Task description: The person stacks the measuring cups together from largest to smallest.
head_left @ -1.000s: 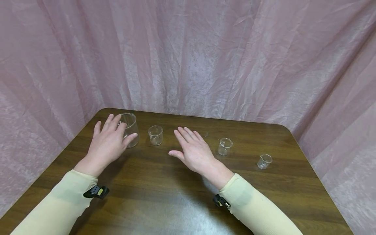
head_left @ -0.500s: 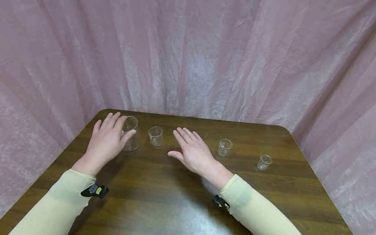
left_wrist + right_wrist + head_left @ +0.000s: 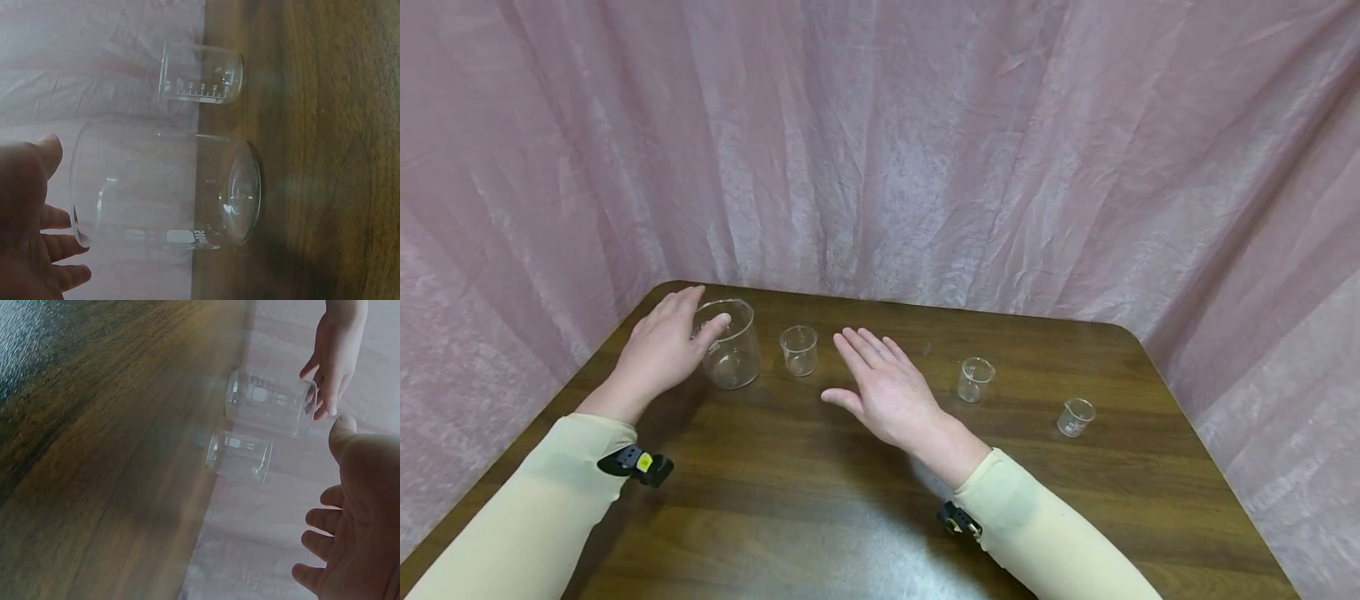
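Note:
In the head view a large glass beaker [image 3: 734,354] stands upright at the table's back left. My left hand [image 3: 658,346] is beside its rim, thumb extended over the near side and fingers along the far left. The left wrist view shows this beaker [image 3: 162,187] with white printed marks and the hand's thumb and fingers [image 3: 62,247] around its rim; contact is hard to tell. A smaller beaker [image 3: 799,352] stands just right of it. My right hand [image 3: 887,396] hovers palm down over the table, fingers straight and thumb spread, holding nothing.
Two more small beakers stand to the right, one [image 3: 975,381] beyond my right wrist and the smallest [image 3: 1076,418] farther right. Behind the brown wooden table [image 3: 775,517] hangs a pink curtain [image 3: 887,150]. Black straps are on both wrists.
My left hand has turned and drawn slightly left, so more of the large beaker shows. That beaker sits slightly nearer in the view. My right hand has drifted a little left.

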`<state>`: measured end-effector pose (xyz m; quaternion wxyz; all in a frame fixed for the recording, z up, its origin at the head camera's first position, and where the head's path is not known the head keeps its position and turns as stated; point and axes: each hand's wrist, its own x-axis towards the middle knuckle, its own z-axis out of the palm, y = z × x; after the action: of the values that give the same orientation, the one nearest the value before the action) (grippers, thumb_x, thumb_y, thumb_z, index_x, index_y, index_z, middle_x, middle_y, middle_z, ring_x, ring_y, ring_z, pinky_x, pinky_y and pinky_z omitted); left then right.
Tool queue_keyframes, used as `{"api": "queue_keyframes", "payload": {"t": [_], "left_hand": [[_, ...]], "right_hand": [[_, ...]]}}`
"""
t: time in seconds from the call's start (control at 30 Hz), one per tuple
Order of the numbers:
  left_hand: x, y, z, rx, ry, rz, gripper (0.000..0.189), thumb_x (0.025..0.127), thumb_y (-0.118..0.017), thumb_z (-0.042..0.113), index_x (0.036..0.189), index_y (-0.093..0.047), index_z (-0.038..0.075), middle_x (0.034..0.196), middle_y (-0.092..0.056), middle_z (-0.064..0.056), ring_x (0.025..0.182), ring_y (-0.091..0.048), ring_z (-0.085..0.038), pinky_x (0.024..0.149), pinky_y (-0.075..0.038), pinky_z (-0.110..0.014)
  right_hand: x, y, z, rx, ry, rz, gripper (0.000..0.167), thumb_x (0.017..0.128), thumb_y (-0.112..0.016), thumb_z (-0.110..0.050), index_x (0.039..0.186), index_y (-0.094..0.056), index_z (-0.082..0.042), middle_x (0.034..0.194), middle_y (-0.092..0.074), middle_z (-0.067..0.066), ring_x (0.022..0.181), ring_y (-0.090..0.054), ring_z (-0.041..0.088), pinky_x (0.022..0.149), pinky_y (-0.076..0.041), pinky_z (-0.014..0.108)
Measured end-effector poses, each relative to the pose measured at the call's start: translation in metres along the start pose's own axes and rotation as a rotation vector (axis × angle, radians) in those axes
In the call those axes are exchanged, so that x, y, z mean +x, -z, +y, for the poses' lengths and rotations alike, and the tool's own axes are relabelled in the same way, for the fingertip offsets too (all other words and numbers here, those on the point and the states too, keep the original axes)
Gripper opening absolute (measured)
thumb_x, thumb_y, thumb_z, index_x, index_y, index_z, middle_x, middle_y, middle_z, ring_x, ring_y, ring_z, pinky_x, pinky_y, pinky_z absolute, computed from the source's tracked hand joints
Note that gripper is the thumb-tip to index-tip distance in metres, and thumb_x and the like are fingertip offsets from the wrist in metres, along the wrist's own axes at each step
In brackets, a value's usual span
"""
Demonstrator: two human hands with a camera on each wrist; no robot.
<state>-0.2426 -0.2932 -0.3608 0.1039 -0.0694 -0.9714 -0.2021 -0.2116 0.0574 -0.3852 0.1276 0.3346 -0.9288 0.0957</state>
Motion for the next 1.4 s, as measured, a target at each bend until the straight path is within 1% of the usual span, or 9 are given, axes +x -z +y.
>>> {"api": "queue_keyframes", "payload": {"t": [0.2, 0.37, 0.63, 0.87, 0.97, 1.17, 1.4], "left_hand": [[0.003, -0.004, -0.001, 0.006, 0.021, -0.064, 0.09, 0.116, -0.041, 0.063, 0.17, -0.026, -0.007, 0.172, -0.028, -0.036, 0.161, -0.016, -0.058, 0.122, -0.017, -0.081], [0.004, -0.006, -0.001, 0.011, 0.028, -0.084, 0.092, 0.115, -0.041, 0.064, 0.17, -0.025, -0.007, 0.172, -0.026, -0.037, 0.162, -0.015, -0.058, 0.121, -0.017, -0.082], [0.003, -0.005, -0.002, 0.031, 0.033, -0.112, 0.094, 0.115, -0.038, 0.065, 0.171, -0.022, -0.009, 0.17, -0.028, -0.039, 0.158, -0.023, -0.06, 0.121, -0.019, -0.081], [0.001, -0.002, 0.002, 0.037, 0.026, -0.15, 0.096, 0.114, -0.039, 0.066, 0.171, -0.019, -0.009, 0.172, -0.026, -0.038, 0.159, -0.022, -0.058, 0.123, -0.019, -0.077], [0.0, 0.0, 0.004, 0.047, 0.027, -0.17, 0.095, 0.115, -0.04, 0.064, 0.171, -0.019, -0.009, 0.172, -0.025, -0.039, 0.16, -0.021, -0.057, 0.124, -0.02, -0.075], [-0.004, 0.005, 0.009, 0.063, 0.036, -0.215, 0.094, 0.115, -0.041, 0.064, 0.171, -0.019, -0.008, 0.172, -0.024, -0.038, 0.161, -0.02, -0.055, 0.123, -0.023, -0.077], [-0.011, 0.01, 0.015, 0.086, 0.015, -0.223, 0.086, 0.116, -0.047, 0.055, 0.168, -0.027, -0.011, 0.17, -0.03, -0.039, 0.158, -0.026, -0.058, 0.121, -0.023, -0.08]], "right_hand": [[-0.001, -0.002, 0.001, -0.003, 0.003, -0.007, 0.083, 0.111, -0.055, -0.062, 0.172, -0.037, -0.009, 0.176, -0.039, 0.013, 0.164, -0.031, 0.03, 0.133, -0.025, 0.051], [-0.002, -0.003, 0.003, -0.002, 0.008, -0.006, 0.083, 0.111, -0.056, -0.06, 0.172, -0.037, -0.008, 0.176, -0.039, 0.013, 0.163, -0.033, 0.032, 0.132, -0.027, 0.053], [-0.004, -0.003, 0.002, 0.003, 0.0, -0.016, 0.082, 0.111, -0.056, -0.061, 0.172, -0.036, -0.009, 0.176, -0.038, 0.012, 0.165, -0.031, 0.029, 0.133, -0.024, 0.049], [-0.004, -0.003, 0.004, -0.008, 0.006, -0.004, 0.083, 0.111, -0.056, -0.061, 0.171, -0.038, -0.007, 0.175, -0.04, 0.013, 0.164, -0.032, 0.029, 0.132, -0.027, 0.051], [-0.005, -0.004, 0.004, -0.008, 0.008, -0.003, 0.082, 0.111, -0.056, -0.06, 0.171, -0.038, -0.007, 0.175, -0.039, 0.013, 0.164, -0.033, 0.03, 0.132, -0.025, 0.05], [-0.007, -0.002, 0.004, -0.01, 0.002, -0.005, 0.082, 0.111, -0.057, -0.061, 0.171, -0.038, -0.008, 0.176, -0.038, 0.012, 0.164, -0.032, 0.029, 0.133, -0.023, 0.048], [-0.009, -0.001, 0.003, -0.002, -0.001, -0.017, 0.082, 0.111, -0.056, -0.061, 0.172, -0.037, -0.008, 0.176, -0.038, 0.012, 0.164, -0.032, 0.03, 0.133, -0.024, 0.049]]}}
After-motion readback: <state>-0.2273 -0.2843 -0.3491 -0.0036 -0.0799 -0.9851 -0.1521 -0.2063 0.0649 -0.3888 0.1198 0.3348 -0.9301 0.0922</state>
